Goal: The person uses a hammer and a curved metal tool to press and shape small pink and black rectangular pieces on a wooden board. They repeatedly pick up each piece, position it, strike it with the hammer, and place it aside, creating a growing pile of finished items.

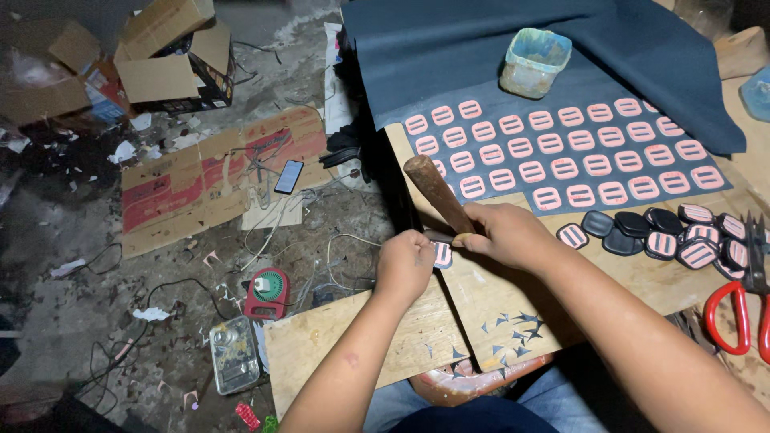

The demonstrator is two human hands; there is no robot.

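Head view looked down on a wooden surface (513, 297) where both hands met at its near left edge. The left hand (405, 265) was curled, its fingers pressed together over a small pink slotted piece (442, 254), pinning it flat at the edge of the board. The right hand (501, 234) was wrapped around a brown wooden handle (437, 192) that rose up and to the left; its fingers were clamped on the handle's lower end, and the working tip was hidden between the two hands.

Behind them lay a dark blue sheet (561, 64) carrying rows of matching pink pieces (561, 156), with a smeared plastic tub (535, 62) resting on it. To the right sat a cluster of finished dark-backed pieces (666, 236) and red-handled scissors (742, 305). Dark trimmings (513, 325) were scattered on the board near the person's lap. The floor to the left held flattened cardboard (208, 176), a phone (289, 176) and loose cables.

Judging by the grip, doing this well probably meant keeping the piece flat and steady under the left fingers, holding those fingertips clear of the tool's end, and bearing down squarely so the piece would not slip off the edge.
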